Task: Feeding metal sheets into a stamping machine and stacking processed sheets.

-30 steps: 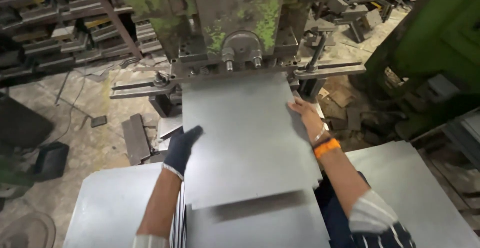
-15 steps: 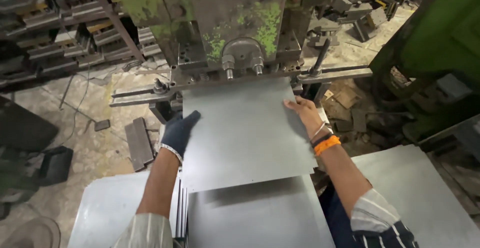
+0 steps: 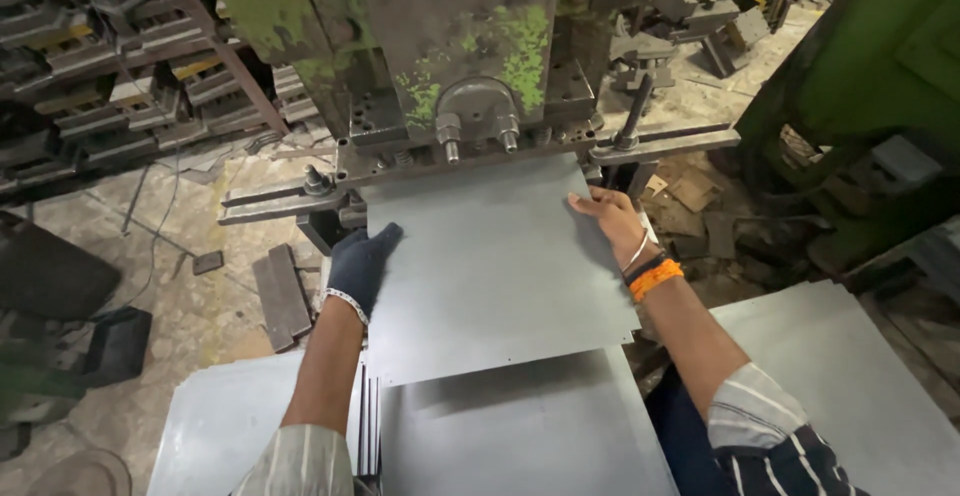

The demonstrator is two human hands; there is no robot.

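The fingers of the bare right hand (image 3: 612,224) are spread and laid flat along the right edge of a grey metal sheet (image 3: 495,266), the thumb lying on top; nothing is gripped in a closed fist, the sheet being pressed and steered rather than clasped. The gloved left hand (image 3: 360,264) is set against the opposite, left edge, its fingers curled loosely over that edge, though how far they wrap underneath cannot be told. With one hand on each side, the sheet appears to be kept square and level. Its far edge is tucked beneath the tooling of a worn, green-painted press (image 3: 450,46), just under two bolt heads, while its near edge overhangs a stack of similar sheets (image 3: 520,426) directly below, which seems to serve as a support. An orange band (image 3: 655,281) is worn on the right wrist. Further flat sheets are laid to the left (image 3: 215,426) and to the right (image 3: 850,376), within easy reach. Racks of metal parts (image 3: 90,106) are seen at the upper left above a littered concrete floor (image 3: 180,286).
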